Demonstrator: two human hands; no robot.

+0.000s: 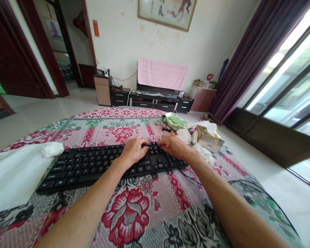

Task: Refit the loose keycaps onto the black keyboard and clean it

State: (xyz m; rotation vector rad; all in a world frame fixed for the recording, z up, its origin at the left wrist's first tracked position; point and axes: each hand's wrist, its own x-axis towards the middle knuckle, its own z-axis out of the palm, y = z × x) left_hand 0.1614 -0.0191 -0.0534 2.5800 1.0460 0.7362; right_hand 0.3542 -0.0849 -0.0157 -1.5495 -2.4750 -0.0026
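A black keyboard (93,162) lies at a slant on the flower-patterned tablecloth (126,215). At its far edge, right of the middle, my left hand (134,148) is closed, thumb over the upper keys and the other fingers curled at the back edge. Close by on the right, my right hand (174,144) is also closed at that edge, its wrist over the number pad. A small gap with dark keys separates the two hands. The undersides of my fingers are hidden, so anything small between them does not show.
White cloth or paper (18,174) lies left of the keyboard. To the right are a green plastic package (177,121), crumpled tissues and an open tissue box (210,141). A black cable (271,193) curves along the right side. Beyond stands a TV cabinet (144,103).
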